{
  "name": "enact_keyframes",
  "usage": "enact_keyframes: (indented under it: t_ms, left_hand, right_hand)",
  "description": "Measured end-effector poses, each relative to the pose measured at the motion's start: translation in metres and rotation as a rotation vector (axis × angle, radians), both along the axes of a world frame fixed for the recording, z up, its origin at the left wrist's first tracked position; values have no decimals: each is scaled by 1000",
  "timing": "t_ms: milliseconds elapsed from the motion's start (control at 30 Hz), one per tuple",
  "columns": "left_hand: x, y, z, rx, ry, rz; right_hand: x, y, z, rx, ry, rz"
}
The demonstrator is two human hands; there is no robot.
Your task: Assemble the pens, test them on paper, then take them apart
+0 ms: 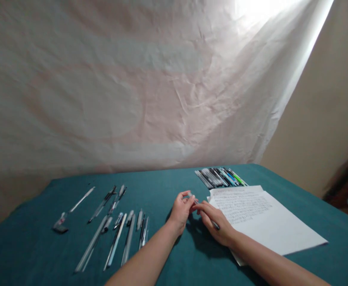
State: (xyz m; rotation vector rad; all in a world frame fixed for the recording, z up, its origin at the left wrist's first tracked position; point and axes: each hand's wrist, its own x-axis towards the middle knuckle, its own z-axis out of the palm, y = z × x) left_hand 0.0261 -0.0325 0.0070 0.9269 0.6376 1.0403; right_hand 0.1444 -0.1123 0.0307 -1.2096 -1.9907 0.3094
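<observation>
Pen (216,225) and clear piece (190,194) are up in two hands just over the near-middle of the table, and from my remote seat I judge the step to be joining or parting pen pieces, though I can't tell which. The left hand (180,210) pinches the clear piece at its fingertips; the right hand (221,219) is curled around the pen, its dark end showing against the palm. Fingers hide whether the two pieces touch. As I read it, the next move calls for a steady pinch on the left and a straight line between both parts, since slick, narrow plastic could easily roll or slip. On the left side, loose pen parts (128,240) lie spread out: glassy tubes, short rounded caps, thin rods. Beyond the right hand, a tight row of pens (218,177) shows clear, black, blue and bright green barrels. Flat white paper (284,226), partly covered in handwriting, reaches under the right forearm. The matte teal tablecloth (156,190) looks smooth, while the pale sheet (162,99) behind it is creased and faintly shiny.
</observation>
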Motion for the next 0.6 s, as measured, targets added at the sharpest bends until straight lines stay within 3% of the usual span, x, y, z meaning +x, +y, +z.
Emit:
enact_keyframes:
  t_ms: [133,333,500,600]
  left_hand:
    - [1,5,-6,7,-4,137]
    - [-5,19,-14,20,32,448]
    - [-6,18,-13,81,79,505]
    - [-7,16,-11,101,88,508]
  right_hand:
    - [1,1,-4,12,14,-76]
    - [15,10,-9,41,-104,-324]
    - [15,9,12,140,-439,-364]
    - [7,8,18,120,-585,-380]
